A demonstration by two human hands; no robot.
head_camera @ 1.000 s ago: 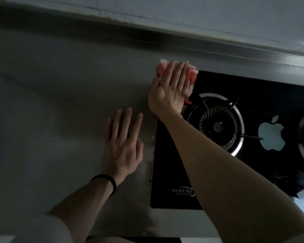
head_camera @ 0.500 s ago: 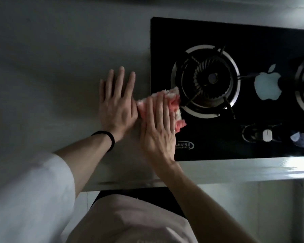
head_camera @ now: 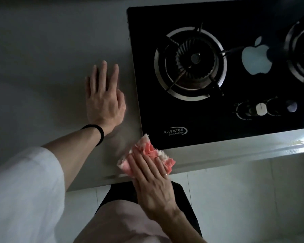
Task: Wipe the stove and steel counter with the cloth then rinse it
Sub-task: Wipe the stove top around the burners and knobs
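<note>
The cloth has come down the left edge of the stove, from the back corner a second ago to the front strip of the steel worktop, and now lies just off the stove's front left corner, close to the lip. The right hand presses it flat, its fingers straight and close together on top of it, not curled round it. The left hand rests palm down on the worktop beside the stove, fingers straight and slightly apart, holding nothing.

The cloth looks soft, light and fluffy, bunched into folds. It should slide easily under a flat palm, and its frayed edges could snag on the burner grate. For rinsing, gathering its middle into the fist seems best. In this dim light it may be damp; I cannot tell. No sink, basin or other container shows here
</note>
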